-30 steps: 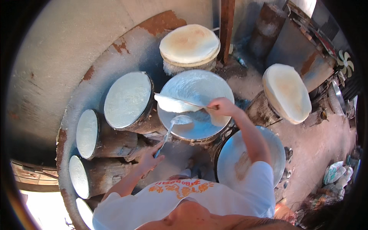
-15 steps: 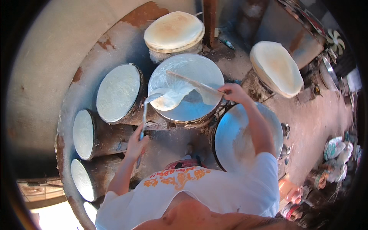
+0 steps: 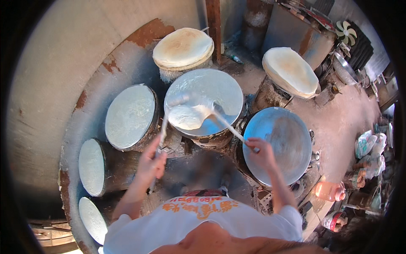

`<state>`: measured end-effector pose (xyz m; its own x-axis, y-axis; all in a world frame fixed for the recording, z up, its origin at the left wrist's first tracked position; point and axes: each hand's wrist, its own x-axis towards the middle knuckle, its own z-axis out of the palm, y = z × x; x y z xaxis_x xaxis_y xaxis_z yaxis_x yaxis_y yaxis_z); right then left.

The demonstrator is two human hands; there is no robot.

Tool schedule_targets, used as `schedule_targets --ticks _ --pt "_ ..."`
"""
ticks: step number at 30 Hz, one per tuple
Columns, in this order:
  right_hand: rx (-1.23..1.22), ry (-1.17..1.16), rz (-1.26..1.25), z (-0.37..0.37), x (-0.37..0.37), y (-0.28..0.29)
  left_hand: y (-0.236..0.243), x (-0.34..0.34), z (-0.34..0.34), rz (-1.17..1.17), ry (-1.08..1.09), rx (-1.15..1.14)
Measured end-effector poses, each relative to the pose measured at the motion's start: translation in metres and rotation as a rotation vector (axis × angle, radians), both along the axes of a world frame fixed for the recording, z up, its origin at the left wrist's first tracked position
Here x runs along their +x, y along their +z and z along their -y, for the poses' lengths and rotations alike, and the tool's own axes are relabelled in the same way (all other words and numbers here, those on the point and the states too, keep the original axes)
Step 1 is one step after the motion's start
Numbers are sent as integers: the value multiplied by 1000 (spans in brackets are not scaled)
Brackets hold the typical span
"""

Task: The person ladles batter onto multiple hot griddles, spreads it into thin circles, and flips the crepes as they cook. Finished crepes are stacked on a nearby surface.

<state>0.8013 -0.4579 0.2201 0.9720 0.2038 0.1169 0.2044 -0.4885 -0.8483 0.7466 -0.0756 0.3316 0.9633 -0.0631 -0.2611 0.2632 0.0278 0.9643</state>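
Note:
My left hand (image 3: 151, 164) is closed round the handle of a ladle (image 3: 164, 127), whose blurred bowl is above the left part of the middle round griddle (image 3: 228, 84). A wet pool of pale batter (image 3: 186, 119) lies on that griddle near its front left, with a whitish film spread behind it. My right hand (image 3: 261, 151) grips a thin flat stick (image 3: 228, 125), its far end at the right side of the batter. Below that hand is a bare dark griddle (image 3: 281, 146).
Round griddles with pale coatings (image 3: 130, 116) line the left along a curved wall (image 3: 55, 84). A stack of thin flatbreads (image 3: 184, 46) stands behind, another flatbread stack (image 3: 292, 72) at the back right. Bottles and bags (image 3: 332, 191) crowd the far right floor.
The stick has swung from lying across the griddle to pointing in from its front right, and my right hand has come nearer. The ladle has lifted slightly. The whole view has shifted.

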Motion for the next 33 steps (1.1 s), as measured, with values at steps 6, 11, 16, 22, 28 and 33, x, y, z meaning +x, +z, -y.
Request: schedule_targets --ticks 6,11,16,22,28,33 --pt "1000 -219 -570 -315 10 -27 21 24 -53 -17 18 -690" --pt "1072 -550 -320 -388 27 -93 37 5 -86 71 33 -608" --pt "984 -770 -384 -373 -21 -70 46 -17 -118 120 13 -563" --pt "905 -870 -51 -320 33 -61 52 -26 -118 113 -5 -439" --pt "668 -635 -446 -304 -83 -46 37 -16 -121 135 -31 -389" --pt "627 -702 -424 -208 -56 -55 35 -12 -70 121 -108 -414"
